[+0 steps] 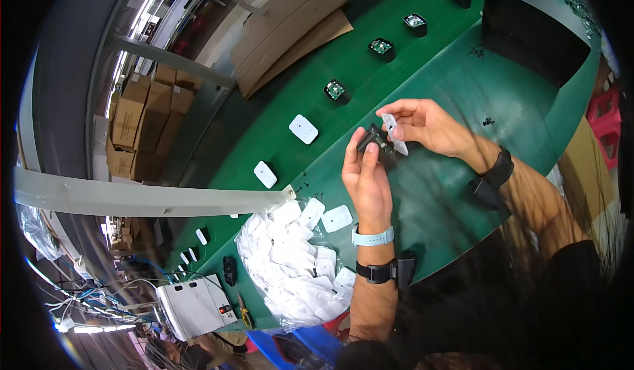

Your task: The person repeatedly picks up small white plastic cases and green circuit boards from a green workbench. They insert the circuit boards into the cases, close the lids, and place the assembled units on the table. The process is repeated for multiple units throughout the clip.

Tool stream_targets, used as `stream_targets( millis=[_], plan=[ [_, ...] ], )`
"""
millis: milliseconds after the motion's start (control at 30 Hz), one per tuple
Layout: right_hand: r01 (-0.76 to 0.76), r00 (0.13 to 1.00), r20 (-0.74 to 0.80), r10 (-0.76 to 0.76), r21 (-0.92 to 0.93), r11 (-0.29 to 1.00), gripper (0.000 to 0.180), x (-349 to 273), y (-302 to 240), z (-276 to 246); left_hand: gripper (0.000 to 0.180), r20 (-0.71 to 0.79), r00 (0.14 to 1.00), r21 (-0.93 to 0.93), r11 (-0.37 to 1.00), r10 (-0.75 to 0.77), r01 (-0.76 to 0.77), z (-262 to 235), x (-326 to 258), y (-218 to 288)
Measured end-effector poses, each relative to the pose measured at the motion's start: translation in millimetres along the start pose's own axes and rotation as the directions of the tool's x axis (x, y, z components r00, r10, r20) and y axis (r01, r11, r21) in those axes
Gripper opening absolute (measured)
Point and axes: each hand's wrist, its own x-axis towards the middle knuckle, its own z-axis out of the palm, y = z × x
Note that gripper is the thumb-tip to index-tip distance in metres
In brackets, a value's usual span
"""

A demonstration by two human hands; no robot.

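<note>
My left hand (pixel 368 184) is closed round a small black box-shaped housing (pixel 374 139), its open side facing right. In my right hand (pixel 428 127) a white plate-like cover (pixel 395 135) is pinched between thumb and fingers. The cover stands on edge, close beside the housing's open side; whether they touch I cannot tell. Left of my left wrist, a clear plastic bag (pixel 290 271) spills over with many white covers. One loose white cover (pixel 337 219) lies between the bag and my forearm.
Black housings with exposed circuit boards (pixel 335 91) line the green belt (pixel 290 99), along with white-topped units (pixel 303 129). A grey metal bar (pixel 152 195) crosses at left. A black bin (pixel 533 30) stands far right, small dark screws (pixel 488 121) nearer. Pliers (pixel 246 312) lie by a white box (pixel 197 307).
</note>
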Motion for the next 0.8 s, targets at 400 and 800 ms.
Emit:
stream_targets(
  millis=[400, 800],
  plan=[
    [-0.012, 1.000, 0.026, 0.016, -0.129, 0.992, 0.051, -3.6, -4.7, 6.6, 0.041, 0.006, 0.999, 0.108, 0.993, 0.038, -0.038, 0.4, -2.2, -0.1],
    [0.226, 0.964, -0.002, -0.267, -0.522, 0.822, 0.054, -9.5, -10.1, 9.1, 0.042, -0.010, 1.000, 0.057, 0.998, -0.024, 0.025, 1.3, -1.0, -4.1]
  ],
)
